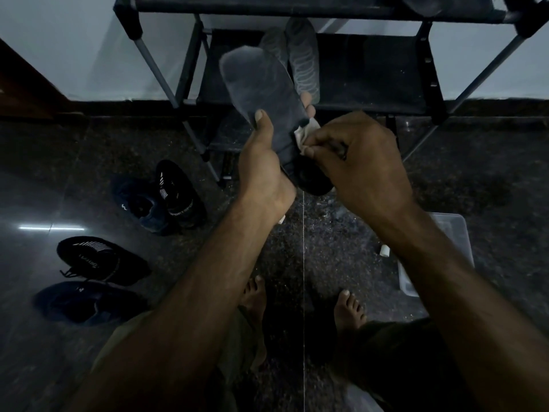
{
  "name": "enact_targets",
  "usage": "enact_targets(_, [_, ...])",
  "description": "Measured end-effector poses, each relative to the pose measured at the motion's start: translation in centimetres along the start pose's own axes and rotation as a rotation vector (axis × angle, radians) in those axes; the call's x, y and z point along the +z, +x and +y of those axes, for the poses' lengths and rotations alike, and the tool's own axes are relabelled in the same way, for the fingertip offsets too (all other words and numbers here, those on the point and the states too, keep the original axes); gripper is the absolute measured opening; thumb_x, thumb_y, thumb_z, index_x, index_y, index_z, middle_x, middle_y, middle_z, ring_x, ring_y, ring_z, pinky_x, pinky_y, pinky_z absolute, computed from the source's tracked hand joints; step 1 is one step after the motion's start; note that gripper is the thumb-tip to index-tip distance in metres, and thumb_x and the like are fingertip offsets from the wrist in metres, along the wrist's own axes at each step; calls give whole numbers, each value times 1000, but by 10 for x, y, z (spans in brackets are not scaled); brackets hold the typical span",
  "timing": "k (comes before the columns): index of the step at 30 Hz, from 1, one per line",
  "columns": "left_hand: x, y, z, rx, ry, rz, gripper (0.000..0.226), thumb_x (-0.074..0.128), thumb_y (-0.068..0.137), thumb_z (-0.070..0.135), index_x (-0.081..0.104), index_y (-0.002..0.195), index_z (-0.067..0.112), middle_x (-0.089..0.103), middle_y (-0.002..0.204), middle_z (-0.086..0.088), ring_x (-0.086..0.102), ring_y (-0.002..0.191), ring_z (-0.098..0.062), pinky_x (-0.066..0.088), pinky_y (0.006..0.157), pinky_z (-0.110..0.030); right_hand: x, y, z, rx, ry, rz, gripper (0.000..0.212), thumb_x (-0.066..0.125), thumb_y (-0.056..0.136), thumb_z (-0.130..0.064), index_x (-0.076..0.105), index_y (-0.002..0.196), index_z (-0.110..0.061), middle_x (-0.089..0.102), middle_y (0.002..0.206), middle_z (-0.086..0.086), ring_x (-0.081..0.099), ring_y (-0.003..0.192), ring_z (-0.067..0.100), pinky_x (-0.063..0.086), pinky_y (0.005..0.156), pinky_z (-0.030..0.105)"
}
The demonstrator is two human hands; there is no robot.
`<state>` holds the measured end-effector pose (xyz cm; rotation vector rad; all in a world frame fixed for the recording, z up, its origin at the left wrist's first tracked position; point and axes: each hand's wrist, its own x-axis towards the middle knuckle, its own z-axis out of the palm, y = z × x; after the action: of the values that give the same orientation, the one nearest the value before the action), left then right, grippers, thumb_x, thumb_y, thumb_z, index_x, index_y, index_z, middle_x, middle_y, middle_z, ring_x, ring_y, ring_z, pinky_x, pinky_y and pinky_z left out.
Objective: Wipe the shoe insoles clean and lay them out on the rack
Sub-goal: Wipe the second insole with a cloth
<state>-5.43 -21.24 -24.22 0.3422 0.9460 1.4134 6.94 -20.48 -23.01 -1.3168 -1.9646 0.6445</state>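
Held insole [261, 93]: dark grey, raised in front of the rack, toe end up and tilted left, heel end down between both hands.
Left hand [261, 162]: wrapped round the held insole's mid section, thumb on its upper face, fingertips showing past its right edge.
Right hand [362, 162]: fingers curled, pinching a white cloth [306, 135] against the held insole's right edge.
Rack [368, 72]: dark shelves on grey tubes, directly behind the held insole.
Laid insoles [297, 55]: two, side by side on the rack's middle shelf, behind the held insole.
Shoes [166, 200]: four dark shoes on the floor, left of the rack.
Plastic tub [454, 233]: clear, on the floor right of the rack's front.
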Motion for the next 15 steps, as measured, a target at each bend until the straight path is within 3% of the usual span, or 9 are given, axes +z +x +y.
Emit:
enact_targets(4, [1, -2, -1, -1, 19, -50, 54, 27, 106, 38, 53, 135, 0, 59, 135, -15, 58, 123, -24, 44, 108, -42, -2, 0, 0, -5, -1, 45, 10, 72, 85, -15, 75, 93, -11, 62, 93, -1, 54, 83, 2, 41, 73, 3])
enact_targets(9, [3, -5, -9, -17, 19, -99, 46, 33, 106, 31, 50, 137, 2, 56, 137, -18, 56, 125, -31, 43, 107, -49, -3, 2, -2, 39, 104, 122, 9, 70, 87, -14, 74, 95, -12, 61, 92, -4, 56, 79, -6, 43, 71, 4])
enact_targets(15, [5, -5, -6, 8, 6, -64, 40, 36, 105, 25, 51, 135, 3, 58, 134, -19, 58, 122, -32, 47, 103, -47, -2, 2, -5, 42, 134, 143, 10, 70, 87, -14, 74, 96, -11, 57, 91, -8, 56, 79, -3, 44, 72, 5])
